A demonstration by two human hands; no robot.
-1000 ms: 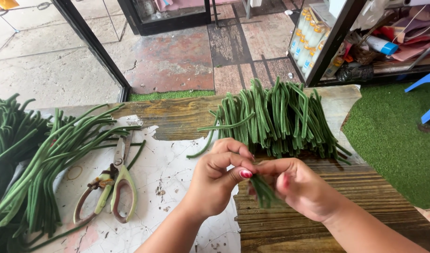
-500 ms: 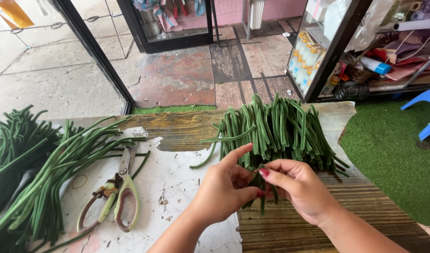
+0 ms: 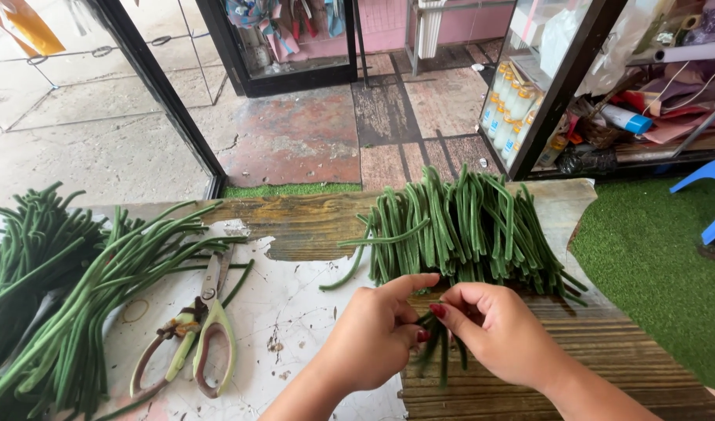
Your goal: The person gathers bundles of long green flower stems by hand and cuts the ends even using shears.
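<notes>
Both hands meet at the table's near edge. The left hand (image 3: pixel 373 335) and right hand (image 3: pixel 502 335) each pinch the same few beans (image 3: pixel 443 355), fingertips closed on the cut ends, stems hanging toward the viewer. Just beyond lies the cut bean pile (image 3: pixel 459 230), long axes running away from the hands. Scissors (image 3: pixel 198 327) and uncut beans (image 3: pixel 69 304) lie toward the left edge.

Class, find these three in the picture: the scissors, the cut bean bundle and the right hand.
scissors (image 3: pixel 204 327): head view, on the pivot above the handles.
cut bean bundle (image 3: pixel 459 230): head view, on the middle of the stacked beans.
right hand (image 3: pixel 498 331): head view, on the back of the hand.
</notes>
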